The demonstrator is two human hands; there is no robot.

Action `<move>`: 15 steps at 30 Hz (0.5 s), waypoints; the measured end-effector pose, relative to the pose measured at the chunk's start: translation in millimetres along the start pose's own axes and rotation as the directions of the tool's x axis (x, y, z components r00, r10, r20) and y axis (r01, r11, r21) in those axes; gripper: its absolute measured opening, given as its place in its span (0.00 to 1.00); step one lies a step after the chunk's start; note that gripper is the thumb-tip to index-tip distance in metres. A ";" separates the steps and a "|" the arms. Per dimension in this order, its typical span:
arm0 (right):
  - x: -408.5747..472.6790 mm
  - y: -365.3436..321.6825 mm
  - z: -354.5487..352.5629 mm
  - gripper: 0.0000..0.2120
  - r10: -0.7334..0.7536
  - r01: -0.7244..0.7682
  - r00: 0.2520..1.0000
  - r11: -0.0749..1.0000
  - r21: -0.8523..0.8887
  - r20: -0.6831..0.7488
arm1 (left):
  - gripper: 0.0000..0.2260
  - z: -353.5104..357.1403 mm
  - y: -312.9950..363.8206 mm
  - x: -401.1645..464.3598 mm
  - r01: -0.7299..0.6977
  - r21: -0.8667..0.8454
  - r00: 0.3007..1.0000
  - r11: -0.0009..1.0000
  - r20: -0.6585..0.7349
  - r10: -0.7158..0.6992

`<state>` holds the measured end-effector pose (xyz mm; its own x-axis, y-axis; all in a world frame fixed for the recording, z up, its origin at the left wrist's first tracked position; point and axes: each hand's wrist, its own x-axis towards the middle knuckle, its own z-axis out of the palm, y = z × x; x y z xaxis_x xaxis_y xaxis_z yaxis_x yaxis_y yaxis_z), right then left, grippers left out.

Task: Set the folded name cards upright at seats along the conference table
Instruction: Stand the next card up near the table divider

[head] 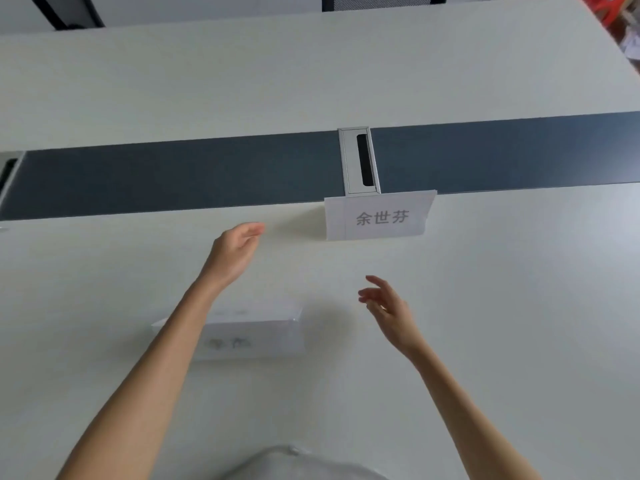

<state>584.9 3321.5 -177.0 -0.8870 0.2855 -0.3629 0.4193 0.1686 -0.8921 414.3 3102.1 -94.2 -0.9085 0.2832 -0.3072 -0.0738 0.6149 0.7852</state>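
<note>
A folded white name card point(379, 216) with grey printed characters stands upright on the white conference table point(519, 306), just in front of the dark centre strip. My left hand point(235, 251) hovers to its left, empty, fingers loosely apart. My right hand point(389, 310) hangs below the card, fingers spread, holding nothing. A small stack of folded name cards point(256, 332) lies nearer to me, partly hidden under my left forearm; its print is blurred.
A dark blue-grey strip point(173, 178) runs across the table's middle, with a silver cable hatch point(358, 161) right behind the upright card. Chair backs point(377, 1) stand along the far side. Red clutter point(620, 15) sits past the far right corner.
</note>
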 end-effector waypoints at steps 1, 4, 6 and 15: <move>-14.3 -4.2 13.8 0.19 -0.015 0.017 0.996 1.000 -0.025 0.092 | 0.13 -15.0 -9.7 -11.0 0.002 0.008 0.999 1.000 -0.046 -0.002; -40.5 -16.0 49.5 0.23 -0.044 0.059 0.968 0.997 -0.053 0.249 | 0.13 -44.7 -37.4 -46.3 0.046 0.033 0.985 0.998 -0.167 -0.040; -48.0 -24.0 68.6 0.26 -0.088 0.108 0.961 0.992 -0.062 0.263 | 0.13 -51.7 -55.7 -67.3 0.090 0.053 0.971 0.995 -0.227 -0.076; -57.5 -39.9 109.3 0.20 -0.123 0.136 0.988 0.982 -0.135 0.095 | 0.21 -52.0 -111.9 -128.0 0.135 -0.044 0.976 0.990 -0.169 -0.140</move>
<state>598.0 3195.2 -150.0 -0.9463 0.1711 -0.2742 0.3174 0.3315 -0.8885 517.5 2958.8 -114.8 -0.9456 0.0655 -0.3185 -0.2132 0.6147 0.7594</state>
